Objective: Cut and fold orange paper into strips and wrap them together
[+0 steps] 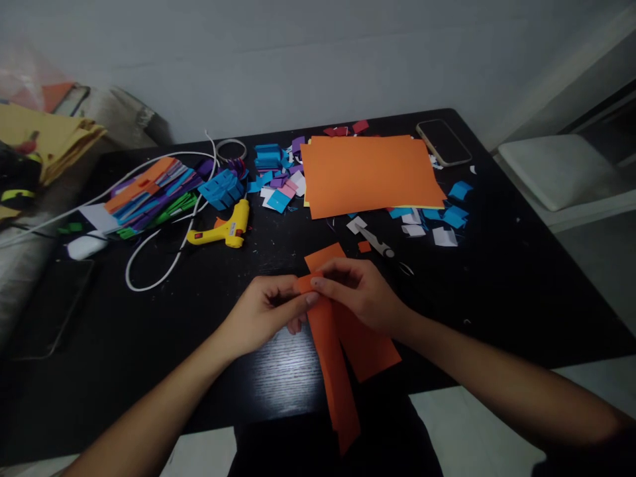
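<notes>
A folded orange paper strip hangs toward the table's front edge, its upper end pinched between both hands. My left hand grips that end from the left, thumb on top. From the right, my right hand holds the same end with thumb and fingertips. Another orange paper piece lies on the black table, partly under the strip and my right hand. Just beyond my right hand are scissors and a small orange scrap.
Large orange sheets lie at the back among blue, white and purple scraps. A yellow glue gun, a white cable and bundled coloured strips are on the left. One phone rests back right, another dark one front left.
</notes>
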Demonstrator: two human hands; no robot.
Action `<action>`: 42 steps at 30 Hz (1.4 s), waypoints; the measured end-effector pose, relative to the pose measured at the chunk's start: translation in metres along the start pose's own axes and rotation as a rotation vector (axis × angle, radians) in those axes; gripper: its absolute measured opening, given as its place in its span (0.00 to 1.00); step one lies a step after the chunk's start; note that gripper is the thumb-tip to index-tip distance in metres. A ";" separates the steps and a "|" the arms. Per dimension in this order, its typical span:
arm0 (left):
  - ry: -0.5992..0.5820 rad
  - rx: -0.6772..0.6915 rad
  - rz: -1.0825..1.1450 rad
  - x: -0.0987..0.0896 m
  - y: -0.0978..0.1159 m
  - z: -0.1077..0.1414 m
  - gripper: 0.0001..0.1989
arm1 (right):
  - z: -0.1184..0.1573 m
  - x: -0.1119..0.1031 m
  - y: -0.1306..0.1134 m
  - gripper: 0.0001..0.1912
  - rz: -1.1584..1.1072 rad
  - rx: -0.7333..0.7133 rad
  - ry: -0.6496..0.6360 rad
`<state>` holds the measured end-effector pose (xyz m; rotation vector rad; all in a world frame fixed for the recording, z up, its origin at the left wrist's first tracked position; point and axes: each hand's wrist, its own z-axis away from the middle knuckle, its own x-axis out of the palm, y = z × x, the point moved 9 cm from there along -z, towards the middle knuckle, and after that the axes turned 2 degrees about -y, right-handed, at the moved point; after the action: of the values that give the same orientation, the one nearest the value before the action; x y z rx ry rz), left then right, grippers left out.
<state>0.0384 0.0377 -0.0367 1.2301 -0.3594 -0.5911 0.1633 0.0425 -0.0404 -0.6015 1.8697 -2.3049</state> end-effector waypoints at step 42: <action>0.262 0.422 -0.372 -0.032 0.042 0.017 0.07 | 0.004 0.003 0.004 0.11 0.018 0.072 -0.051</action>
<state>0.0124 0.0524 0.0099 1.7807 -0.0288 -0.6803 0.1611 0.0372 -0.0429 -0.6253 1.7539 -2.3118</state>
